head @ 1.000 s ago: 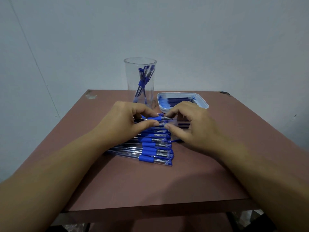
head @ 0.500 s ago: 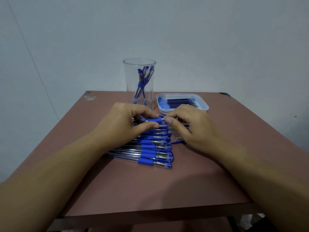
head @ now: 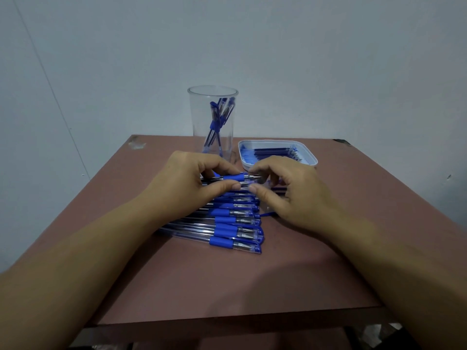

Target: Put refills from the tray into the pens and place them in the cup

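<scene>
My left hand (head: 187, 183) grips a clear pen with a blue grip (head: 233, 177) just above the table, holding it level. My right hand (head: 283, 188) pinches that pen's metal tip end between thumb and fingers. Below the hands lies a row of several similar pens (head: 227, 223) side by side on the brown table (head: 227, 286). A tall clear cup (head: 213, 122) behind the left hand holds a few blue pens upright. To its right a white tray (head: 309, 155) holds several dark refills.
A loose blue cap or clip (head: 266, 213) lies beside the pen row under my right hand. The table's front edge (head: 227, 322) runs across the bottom, and a pale wall (head: 303, 59) stands right behind the table.
My right hand's fingers have shifted left and closed in on the pen's tip. The left hand has kept its hold on the barrel almost unmoved.
</scene>
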